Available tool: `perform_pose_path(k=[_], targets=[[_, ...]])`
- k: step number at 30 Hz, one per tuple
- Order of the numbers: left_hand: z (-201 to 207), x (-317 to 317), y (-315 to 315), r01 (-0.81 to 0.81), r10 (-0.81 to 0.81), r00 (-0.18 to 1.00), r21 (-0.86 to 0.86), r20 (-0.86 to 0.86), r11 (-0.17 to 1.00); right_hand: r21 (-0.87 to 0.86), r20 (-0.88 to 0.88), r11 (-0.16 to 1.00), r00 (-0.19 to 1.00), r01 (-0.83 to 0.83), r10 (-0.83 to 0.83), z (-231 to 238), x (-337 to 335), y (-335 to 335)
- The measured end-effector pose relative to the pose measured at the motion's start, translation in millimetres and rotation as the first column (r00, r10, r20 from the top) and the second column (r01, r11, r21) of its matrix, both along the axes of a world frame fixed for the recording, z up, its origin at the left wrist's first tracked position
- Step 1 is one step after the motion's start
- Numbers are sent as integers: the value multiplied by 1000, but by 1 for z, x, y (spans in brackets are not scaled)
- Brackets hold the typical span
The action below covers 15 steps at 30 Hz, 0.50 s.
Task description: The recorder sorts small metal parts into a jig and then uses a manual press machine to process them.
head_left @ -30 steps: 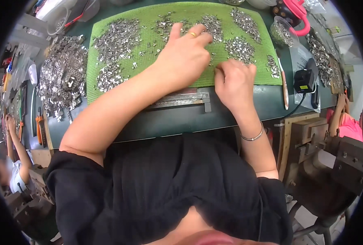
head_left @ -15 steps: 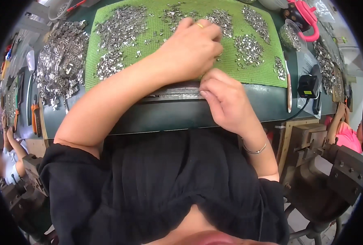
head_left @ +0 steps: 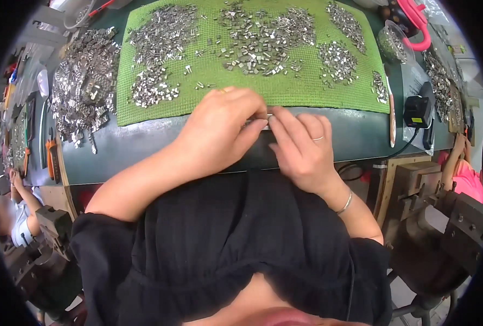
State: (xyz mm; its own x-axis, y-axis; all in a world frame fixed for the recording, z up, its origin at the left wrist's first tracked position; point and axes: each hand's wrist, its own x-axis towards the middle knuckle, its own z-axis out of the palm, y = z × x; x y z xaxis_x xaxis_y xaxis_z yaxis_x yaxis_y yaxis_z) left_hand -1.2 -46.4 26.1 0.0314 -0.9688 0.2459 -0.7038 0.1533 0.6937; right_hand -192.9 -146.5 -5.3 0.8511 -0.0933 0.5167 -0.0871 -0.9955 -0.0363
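Observation:
My left hand (head_left: 224, 126) is at the table's near side, fingers curled and thumb and forefinger pinched toward my right hand (head_left: 305, 142). Between the fingertips shows a narrow silver metal piece (head_left: 269, 116), mostly covered; both hands grip it. Its full shape is hidden. Just beyond the hands lies a green textured mat (head_left: 187, 103). Small metal pieces are spread over it in heaps: thin pin-like ones (head_left: 162, 35) at left, blocky ones (head_left: 257, 46) in the middle, and short bits (head_left: 337, 62) at right.
A large pile of metal links (head_left: 84, 81) stands left of the mat, beside orange-handled pliers (head_left: 51, 155). To the right are a clear cup of parts (head_left: 392, 46), a black adapter (head_left: 415, 112) and a metal vise (head_left: 409, 187). Other people work at both sides.
My left hand has come back from the mat's heaps to the near edge, meeting my right hand. The long metal strip seen earlier is now mostly covered by the hands.

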Motion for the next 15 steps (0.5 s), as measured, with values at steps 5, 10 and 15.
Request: perform_pose_path(k=[5,10,15], targets=[[-7,-7,3,-42,40,991,11,128,999,485,61,874,996,29,-67,0,-7,-5],[-13,-14,2,-7,71,940,-192,332,981,530,76,848,995,11,-60,-2,-6,-6],[-16,-14,0,9,117,897,-283,425,959,522,94,853,995,-14,-42,-2,-5,-6]])
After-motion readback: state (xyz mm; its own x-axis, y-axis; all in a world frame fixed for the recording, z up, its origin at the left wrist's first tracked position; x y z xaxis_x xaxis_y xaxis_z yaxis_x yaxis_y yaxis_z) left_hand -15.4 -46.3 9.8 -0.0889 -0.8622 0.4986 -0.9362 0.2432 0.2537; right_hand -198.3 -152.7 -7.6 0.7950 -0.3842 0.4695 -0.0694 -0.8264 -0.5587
